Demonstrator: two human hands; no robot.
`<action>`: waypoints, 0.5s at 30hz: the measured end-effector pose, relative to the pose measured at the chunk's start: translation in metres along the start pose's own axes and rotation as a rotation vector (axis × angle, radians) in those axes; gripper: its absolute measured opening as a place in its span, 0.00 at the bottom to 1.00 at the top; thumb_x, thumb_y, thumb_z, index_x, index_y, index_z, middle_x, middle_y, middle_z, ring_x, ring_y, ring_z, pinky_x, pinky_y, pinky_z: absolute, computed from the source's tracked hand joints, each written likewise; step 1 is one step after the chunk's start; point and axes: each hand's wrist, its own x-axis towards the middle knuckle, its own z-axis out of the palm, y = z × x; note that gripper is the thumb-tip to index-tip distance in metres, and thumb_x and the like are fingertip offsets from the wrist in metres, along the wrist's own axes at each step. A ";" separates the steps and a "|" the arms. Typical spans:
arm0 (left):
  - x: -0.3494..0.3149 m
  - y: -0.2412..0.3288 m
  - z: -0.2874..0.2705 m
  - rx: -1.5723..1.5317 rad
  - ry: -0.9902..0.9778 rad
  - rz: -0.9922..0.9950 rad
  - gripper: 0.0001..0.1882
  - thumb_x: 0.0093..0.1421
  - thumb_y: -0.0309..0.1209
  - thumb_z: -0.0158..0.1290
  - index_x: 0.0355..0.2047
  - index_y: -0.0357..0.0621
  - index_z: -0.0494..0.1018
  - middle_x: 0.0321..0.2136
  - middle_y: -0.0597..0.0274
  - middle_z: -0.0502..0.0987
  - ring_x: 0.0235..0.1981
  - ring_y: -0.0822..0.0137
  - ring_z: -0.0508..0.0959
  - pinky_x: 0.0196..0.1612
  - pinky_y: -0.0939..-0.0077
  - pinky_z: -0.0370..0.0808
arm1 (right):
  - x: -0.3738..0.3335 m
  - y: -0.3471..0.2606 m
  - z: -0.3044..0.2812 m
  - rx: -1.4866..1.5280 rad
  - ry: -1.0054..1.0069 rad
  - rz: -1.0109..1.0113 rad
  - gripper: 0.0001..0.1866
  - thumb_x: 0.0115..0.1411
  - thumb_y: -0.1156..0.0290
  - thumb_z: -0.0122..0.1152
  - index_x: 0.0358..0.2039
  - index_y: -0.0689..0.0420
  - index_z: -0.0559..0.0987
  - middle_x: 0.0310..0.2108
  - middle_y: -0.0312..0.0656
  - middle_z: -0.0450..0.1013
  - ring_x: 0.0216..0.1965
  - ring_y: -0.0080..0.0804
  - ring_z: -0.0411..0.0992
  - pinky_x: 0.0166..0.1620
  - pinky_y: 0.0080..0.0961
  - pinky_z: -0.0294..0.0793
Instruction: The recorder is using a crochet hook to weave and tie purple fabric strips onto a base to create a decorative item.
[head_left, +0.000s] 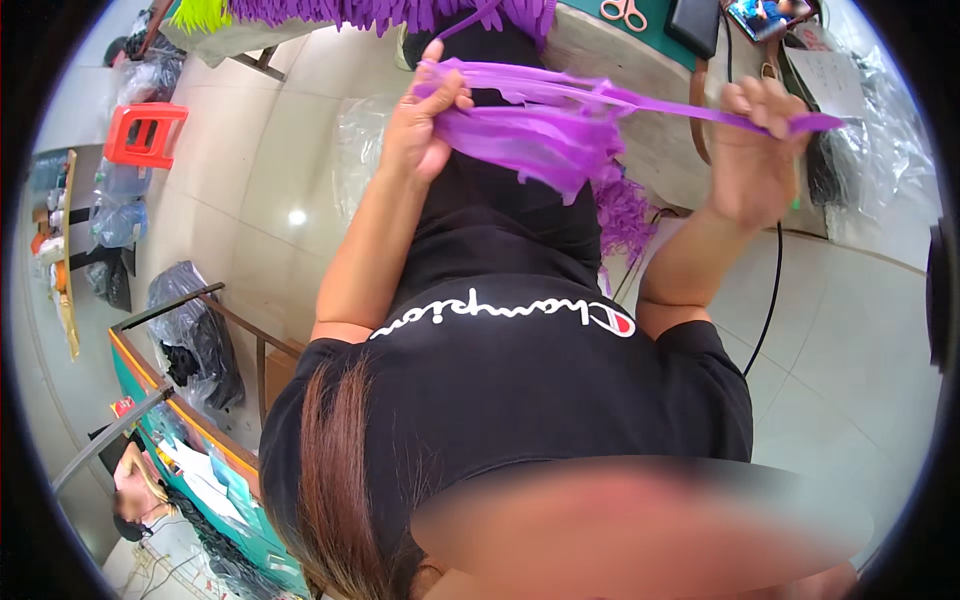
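Raised in front of my body is a purple fringed fabric strip (pixel 540 145), stretched sideways between my hands. My left hand (pixel 425 125) is closed on its gathered end, the thumb pressing the cloth against the fingers. Over on the right, my right hand (pixel 755 150) pinches the narrow band, and a short tail sticks out past the fingers. The fringe hangs folded in a loose bunch closer to my left hand. Below the strip, a heap of thin purple cuttings (pixel 625 222) shows beside my lap.
Purple fringed pieces (pixel 370 10) and a yellow-green one (pixel 200 14) lie along the far table edge. Scissors (pixel 623 12), a black case (pixel 692 25) and a phone (pixel 768 15) are at far right. A red stool (pixel 145 135) stands left. A co-worker (pixel 140 490) sits at lower left.
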 end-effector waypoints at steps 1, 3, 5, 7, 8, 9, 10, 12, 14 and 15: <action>0.004 -0.001 -0.009 -0.005 -0.001 0.001 0.34 0.56 0.21 0.56 0.62 0.47 0.56 0.31 0.63 0.71 0.28 0.71 0.73 0.37 0.77 0.74 | 0.003 -0.011 0.003 -0.022 0.024 -0.088 0.08 0.53 0.76 0.60 0.25 0.51 0.68 0.29 0.32 0.62 0.35 0.28 0.58 0.45 0.28 0.56; 0.015 -0.003 -0.026 -0.180 0.084 -0.007 0.32 0.56 0.21 0.55 0.60 0.47 0.58 0.32 0.63 0.70 0.30 0.71 0.72 0.38 0.76 0.74 | 0.009 -0.032 0.001 0.043 0.095 -0.141 0.08 0.51 0.78 0.59 0.24 0.54 0.69 0.29 0.33 0.62 0.35 0.29 0.58 0.44 0.28 0.57; 0.025 -0.006 -0.051 -0.242 0.031 -0.037 0.29 0.57 0.21 0.54 0.58 0.47 0.60 0.33 0.61 0.70 0.32 0.69 0.71 0.39 0.76 0.74 | 0.016 -0.055 0.000 0.111 0.165 -0.192 0.08 0.49 0.81 0.59 0.23 0.56 0.69 0.28 0.33 0.63 0.35 0.29 0.59 0.44 0.29 0.57; 0.031 -0.009 -0.065 -0.321 0.128 -0.085 0.26 0.57 0.20 0.53 0.56 0.45 0.61 0.33 0.60 0.70 0.33 0.68 0.71 0.40 0.77 0.74 | 0.023 -0.078 -0.005 0.134 0.185 -0.320 0.09 0.44 0.85 0.58 0.21 0.59 0.68 0.27 0.35 0.63 0.35 0.30 0.60 0.44 0.29 0.58; 0.034 -0.009 -0.069 -0.307 0.133 -0.078 0.23 0.58 0.20 0.52 0.54 0.44 0.63 0.33 0.60 0.69 0.34 0.67 0.70 0.40 0.77 0.74 | 0.026 -0.091 -0.006 0.207 0.192 -0.342 0.08 0.43 0.84 0.56 0.21 0.60 0.67 0.26 0.38 0.63 0.33 0.31 0.61 0.43 0.30 0.58; 0.036 -0.009 -0.074 -0.308 0.129 -0.081 0.23 0.58 0.20 0.52 0.54 0.44 0.63 0.33 0.60 0.69 0.34 0.67 0.70 0.40 0.77 0.74 | 0.029 -0.102 -0.008 0.204 0.192 -0.345 0.08 0.43 0.84 0.56 0.21 0.60 0.67 0.26 0.38 0.63 0.33 0.31 0.61 0.43 0.30 0.58; 0.035 -0.009 -0.074 -0.288 0.120 -0.085 0.23 0.58 0.20 0.51 0.55 0.43 0.63 0.34 0.60 0.69 0.34 0.67 0.70 0.40 0.77 0.74 | 0.032 -0.111 -0.005 0.224 0.217 -0.387 0.07 0.43 0.84 0.54 0.20 0.60 0.66 0.25 0.38 0.62 0.33 0.32 0.60 0.43 0.30 0.58; 0.035 -0.007 -0.077 -0.271 0.111 -0.091 0.23 0.59 0.20 0.51 0.55 0.43 0.63 0.34 0.60 0.68 0.34 0.67 0.69 0.40 0.77 0.74 | 0.038 -0.121 -0.004 0.277 0.212 -0.434 0.06 0.44 0.84 0.49 0.20 0.60 0.63 0.24 0.40 0.60 0.33 0.33 0.60 0.41 0.30 0.59; 0.038 -0.003 -0.079 -0.259 0.066 -0.099 0.25 0.59 0.20 0.50 0.57 0.44 0.60 0.33 0.60 0.67 0.34 0.68 0.68 0.39 0.77 0.73 | 0.042 -0.124 -0.005 0.399 0.200 -0.356 0.07 0.42 0.85 0.49 0.20 0.60 0.63 0.24 0.40 0.59 0.33 0.33 0.59 0.40 0.29 0.59; 0.037 -0.003 -0.081 -0.261 0.065 -0.097 0.25 0.59 0.20 0.50 0.57 0.44 0.60 0.33 0.60 0.67 0.34 0.68 0.68 0.39 0.77 0.73 | 0.044 -0.123 -0.007 0.522 0.189 -0.275 0.08 0.41 0.85 0.49 0.21 0.60 0.62 0.24 0.41 0.59 0.33 0.33 0.59 0.38 0.28 0.60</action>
